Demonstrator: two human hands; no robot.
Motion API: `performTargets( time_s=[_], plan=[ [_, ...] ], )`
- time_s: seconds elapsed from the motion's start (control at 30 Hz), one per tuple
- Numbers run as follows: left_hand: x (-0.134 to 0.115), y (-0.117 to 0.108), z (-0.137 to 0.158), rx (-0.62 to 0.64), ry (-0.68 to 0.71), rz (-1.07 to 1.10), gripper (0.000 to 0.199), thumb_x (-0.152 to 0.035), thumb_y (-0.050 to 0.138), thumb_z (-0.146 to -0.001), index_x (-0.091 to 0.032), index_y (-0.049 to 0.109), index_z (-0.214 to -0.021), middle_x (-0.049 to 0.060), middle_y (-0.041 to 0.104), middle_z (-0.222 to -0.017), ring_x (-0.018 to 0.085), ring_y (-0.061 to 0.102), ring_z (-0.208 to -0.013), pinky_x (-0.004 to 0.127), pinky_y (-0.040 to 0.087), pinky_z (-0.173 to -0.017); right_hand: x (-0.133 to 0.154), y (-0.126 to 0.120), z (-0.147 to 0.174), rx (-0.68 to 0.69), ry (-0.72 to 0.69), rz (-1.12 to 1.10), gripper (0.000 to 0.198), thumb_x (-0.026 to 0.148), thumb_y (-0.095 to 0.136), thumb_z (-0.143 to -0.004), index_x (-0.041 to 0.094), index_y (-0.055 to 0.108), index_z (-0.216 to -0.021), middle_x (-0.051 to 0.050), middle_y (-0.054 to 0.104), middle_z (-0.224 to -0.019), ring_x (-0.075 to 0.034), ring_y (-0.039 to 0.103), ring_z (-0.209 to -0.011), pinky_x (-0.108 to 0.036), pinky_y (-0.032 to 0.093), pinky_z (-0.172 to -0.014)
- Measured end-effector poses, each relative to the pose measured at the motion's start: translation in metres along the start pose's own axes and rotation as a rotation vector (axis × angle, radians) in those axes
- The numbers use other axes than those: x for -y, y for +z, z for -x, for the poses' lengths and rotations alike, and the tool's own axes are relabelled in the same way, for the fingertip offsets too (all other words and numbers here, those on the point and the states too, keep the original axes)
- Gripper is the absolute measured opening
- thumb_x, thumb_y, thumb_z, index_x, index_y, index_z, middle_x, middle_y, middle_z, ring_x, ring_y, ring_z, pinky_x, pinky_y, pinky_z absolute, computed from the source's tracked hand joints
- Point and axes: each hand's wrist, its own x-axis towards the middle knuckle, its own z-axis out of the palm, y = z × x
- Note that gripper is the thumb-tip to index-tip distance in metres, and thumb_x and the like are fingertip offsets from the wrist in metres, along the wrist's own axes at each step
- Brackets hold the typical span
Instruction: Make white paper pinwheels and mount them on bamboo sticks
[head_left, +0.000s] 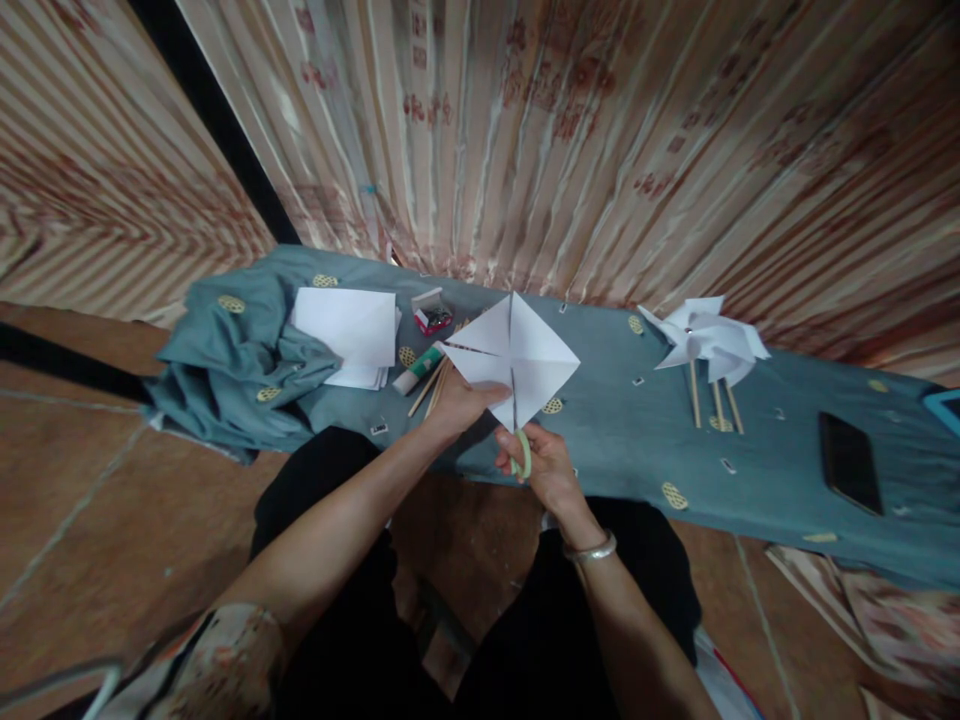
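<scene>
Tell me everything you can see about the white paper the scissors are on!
The paper is a thin, plain white square, turned like a diamond with one corner toward the person. Slits run inward from its top and left corners; the right corner looks uncut. It is held over the blue-green cloth, between the glue stick and the pinwheels. The left hand grips its lower left edge, and the green-handled scissors meet its bottom corner.

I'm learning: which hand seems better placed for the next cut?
Likely the right hand: it holds pale-green-handled scissors at the near corner of the square white paper, which the left hand holds.
</scene>
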Motion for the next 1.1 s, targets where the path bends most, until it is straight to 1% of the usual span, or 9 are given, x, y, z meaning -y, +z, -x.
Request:
performTargets(
  time_s=[0.2,0.43,0.63,0.73,0.8,0.83,0.97,1.03,1.1],
  plan=[
    [0.000,0.000,-0.001,-0.016,0.017,-0.013,0.029,-0.022,0.078,-0.051,-0.013,0.066,-0.076,0.005,0.068,-0.074,0.021,0.064,-0.074,0.031,0.051,-0.068,-0.003,-0.002,0.000,0.030,-0.021,-0.011,0.038,0.053,0.079,-0.060,0.019,0.065,-0.071,0.003,0.061,-0.048,-0.009,0.052,-0.041,-0.017,0.033,-0.035],
    [-0.014,-0.003,-0.005,-0.088,-0.048,0.123,0.031,-0.021,0.080,-0.046,-0.014,0.067,-0.073,0.003,0.070,-0.074,0.018,0.062,-0.069,0.030,0.050,-0.069,0.002,-0.009,0.009,0.185,0.022,0.027,0.046,0.059,0.074,-0.066,0.018,0.065,-0.087,0.001,0.065,-0.058,-0.010,0.056,-0.047,-0.018,0.038,-0.039],
    [-0.016,-0.013,-0.017,-0.127,-0.013,0.195,0.027,-0.022,0.081,-0.044,-0.015,0.066,-0.065,0.003,0.069,-0.068,0.017,0.061,-0.064,0.031,0.049,-0.067,0.014,-0.037,0.024,0.441,0.079,0.108,0.049,0.060,0.067,-0.074,0.016,0.066,-0.094,-0.002,0.067,-0.067,-0.010,0.057,-0.053,-0.019,0.039,-0.046],
    [-0.016,-0.015,-0.018,-0.130,-0.023,0.212,0.025,-0.020,0.079,-0.044,-0.015,0.066,-0.065,0.002,0.070,-0.068,0.017,0.061,-0.064,0.030,0.049,-0.065,0.019,-0.056,0.027,0.451,0.051,0.073,0.052,0.062,0.069,-0.072,0.015,0.068,-0.095,-0.002,0.066,-0.065,-0.010,0.054,-0.051,-0.020,0.035,-0.045],
    [-0.018,-0.015,-0.016,-0.113,-0.040,0.215,0.024,-0.018,0.076,-0.045,-0.015,0.066,-0.067,0.002,0.070,-0.069,0.016,0.062,-0.065,0.029,0.049,-0.066,0.019,-0.068,0.025,0.335,0.006,0.001,0.056,0.065,0.071,-0.067,0.016,0.068,-0.095,-0.002,0.065,-0.063,-0.011,0.053,-0.049,-0.022,0.033,-0.043],
    [-0.018,-0.014,-0.015,-0.098,-0.053,0.209,0.023,-0.017,0.075,-0.045,-0.015,0.066,-0.066,0.002,0.070,-0.069,0.016,0.062,-0.065,0.029,0.049,-0.067,0.019,-0.074,0.022,0.224,-0.037,-0.035,0.056,0.065,0.072,-0.066,0.017,0.069,-0.094,-0.002,0.065,-0.064,-0.011,0.052,-0.049,-0.022,0.033,-0.043],
    [-0.016,-0.010,-0.008,0.008,-0.088,0.177,0.020,-0.014,0.070,-0.046,-0.016,0.066,-0.066,0.002,0.068,-0.066,0.019,0.063,-0.069,0.031,0.050,-0.070,0.017,-0.093,0.005,-0.339,-0.270,-0.078,0.047,0.055,0.078,-0.064,0.020,0.068,-0.093,-0.003,0.069,-0.071,-0.013,0.057,-0.057,-0.024,0.039,-0.049],
    [-0.012,-0.007,-0.004,0.060,-0.091,0.172,0.023,-0.013,0.069,-0.047,-0.017,0.067,-0.069,0.001,0.068,-0.068,0.020,0.064,-0.072,0.031,0.050,-0.071,0.016,-0.100,-0.002,-0.449,-0.322,-0.026,0.047,0.052,0.080,-0.062,0.020,0.068,-0.095,-0.003,0.070,-0.074,-0.015,0.060,-0.062,-0.025,0.043,-0.054],
    [-0.007,-0.004,0.000,0.104,-0.115,0.147,0.023,-0.013,0.068,-0.047,-0.018,0.067,-0.070,0.002,0.069,-0.069,0.020,0.065,-0.071,0.032,0.050,-0.070,0.016,-0.104,-0.006,-0.455,-0.333,0.030,0.046,0.049,0.080,-0.062,0.020,0.068,-0.096,-0.002,0.070,-0.074,-0.015,0.059,-0.063,-0.027,0.044,-0.057]
  ],
)
